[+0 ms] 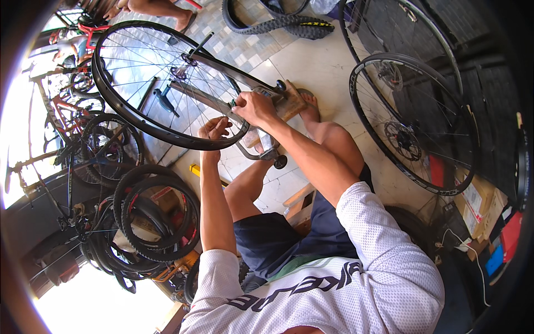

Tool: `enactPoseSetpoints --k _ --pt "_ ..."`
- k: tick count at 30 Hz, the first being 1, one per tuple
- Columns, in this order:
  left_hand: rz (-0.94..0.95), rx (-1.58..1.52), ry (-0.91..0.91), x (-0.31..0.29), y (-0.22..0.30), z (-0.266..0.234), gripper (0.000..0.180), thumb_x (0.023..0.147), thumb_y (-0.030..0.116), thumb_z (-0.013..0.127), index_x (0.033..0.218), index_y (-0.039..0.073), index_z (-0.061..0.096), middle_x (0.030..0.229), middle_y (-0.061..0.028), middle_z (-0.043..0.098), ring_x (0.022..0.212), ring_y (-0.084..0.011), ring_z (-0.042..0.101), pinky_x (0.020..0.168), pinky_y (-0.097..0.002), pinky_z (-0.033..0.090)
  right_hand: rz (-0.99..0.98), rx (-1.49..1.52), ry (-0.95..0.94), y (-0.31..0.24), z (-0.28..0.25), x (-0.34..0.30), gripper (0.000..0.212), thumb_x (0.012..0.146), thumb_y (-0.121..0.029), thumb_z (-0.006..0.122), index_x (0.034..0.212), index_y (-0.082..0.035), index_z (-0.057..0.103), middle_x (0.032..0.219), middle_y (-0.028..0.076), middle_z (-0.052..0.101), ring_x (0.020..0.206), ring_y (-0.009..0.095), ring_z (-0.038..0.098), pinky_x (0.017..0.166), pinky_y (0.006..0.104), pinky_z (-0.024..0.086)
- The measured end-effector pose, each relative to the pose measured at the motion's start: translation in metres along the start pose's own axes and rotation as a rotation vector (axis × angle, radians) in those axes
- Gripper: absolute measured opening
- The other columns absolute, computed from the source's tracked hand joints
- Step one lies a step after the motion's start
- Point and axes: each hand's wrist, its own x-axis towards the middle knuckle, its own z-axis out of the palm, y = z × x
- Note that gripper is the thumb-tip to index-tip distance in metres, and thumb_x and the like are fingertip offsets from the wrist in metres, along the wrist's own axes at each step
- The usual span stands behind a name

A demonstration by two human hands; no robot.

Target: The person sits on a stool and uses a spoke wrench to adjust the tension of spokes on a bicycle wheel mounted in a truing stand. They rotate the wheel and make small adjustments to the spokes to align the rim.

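Note:
A bicycle wheel with a black rim [130, 114] and thin spokes stands tilted in a metal truing stand [222, 69], whose two arms flank the hub [183, 68]. My left hand [216, 129] is at the near part of the rim, its fingers loosely bent and apart, with nothing seen in them. Just right of it, my right hand [255, 108] is closed in a pinch at the spokes beside the rim. A small dark-green piece shows at its fingertips, too small to name. Below the hands is the stand's caliper arm [267, 153] with a black knob.
A blue-handled T-shaped tool [164, 101] shows beyond the spokes. More wheels [414, 122] lean at the right. Loose tyres [278, 25] lie on the tiled floor ahead; a tyre pile [158, 217] and several bicycles [72, 133] crowd the left. Another person's leg [167, 11] shows at the top.

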Motion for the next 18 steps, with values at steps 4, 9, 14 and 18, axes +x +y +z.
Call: enactPoseSetpoints --k 4,9,14,18 --pt "-0.034 0.008 -0.016 0.014 -0.012 0.003 0.028 0.089 0.023 0.075 0.103 0.000 0.068 0.087 -0.0077 0.071 0.062 -0.0082 0.056 0.052 -0.0216 0.044 0.015 -0.003 -0.007 -0.002 0.000 -0.001 0.027 0.082 -0.033 0.071 0.095 -0.009 0.073 0.086 0.011 0.074 0.087 0.029 0.071 0.084 0.0403 0.052" --pt "-0.044 0.000 -0.054 0.032 -0.027 0.007 0.027 0.090 0.023 0.073 0.102 0.000 0.067 0.088 -0.0074 0.071 0.061 -0.0076 0.055 0.049 -0.0208 0.043 -0.003 -0.031 -0.001 0.000 0.000 -0.001 0.026 0.082 -0.032 0.071 0.095 -0.009 0.073 0.086 0.011 0.074 0.088 0.029 0.071 0.084 0.0414 0.051" --pt "-0.028 -0.005 -0.063 0.038 -0.035 0.007 0.026 0.091 0.023 0.072 0.101 0.000 0.067 0.088 -0.0067 0.071 0.062 -0.0072 0.055 0.048 -0.0206 0.043 -0.003 -0.037 -0.021 0.003 0.003 0.000 0.025 0.082 -0.032 0.072 0.093 -0.010 0.073 0.087 0.011 0.074 0.088 0.029 0.071 0.086 0.0422 0.050" --pt "-0.012 0.037 -0.055 0.033 -0.030 0.008 0.028 0.091 0.026 0.073 0.102 0.000 0.067 0.088 -0.0065 0.071 0.063 -0.0070 0.055 0.049 -0.0209 0.043 -0.011 -0.030 -0.021 0.006 0.005 0.001 0.025 0.081 -0.032 0.073 0.093 -0.011 0.074 0.087 0.011 0.074 0.088 0.029 0.071 0.088 0.0430 0.049"
